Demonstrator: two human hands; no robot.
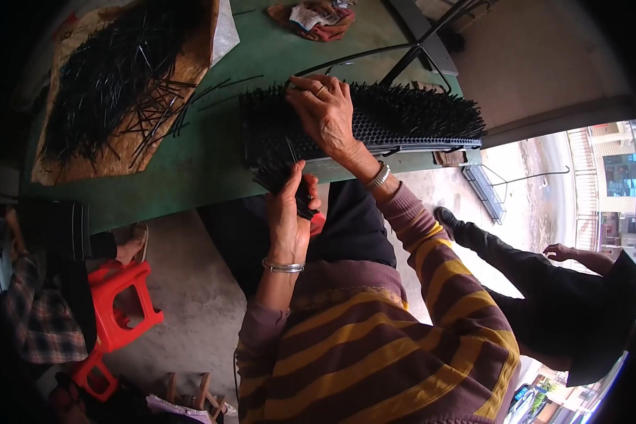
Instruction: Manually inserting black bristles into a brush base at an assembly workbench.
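Observation:
A long black panel [396, 132] with honeycomb holes lies along the near edge of the green table. Stiff black bristles [424, 107] stand thickly along its far side. My left hand [290, 208] is closed around a bundle of thin black strips [275, 174] just in front of the panel's left part. One strip sticks up beyond the thumb toward the holes. Over the panel's left part reaches my right hand [324, 116], its fingers curled down among the bristles. Whatever its fingertips pinch is hidden.
Loose black strips [116, 81] are heaped on a brown sheet [85, 169] at the left of the green table [184, 201]. A crumpled reddish cloth [325, 20] and black metal rods [417, 51] lie farther back. Red plastic stools [124, 304] stand below left. Another person [544, 297] sits at right.

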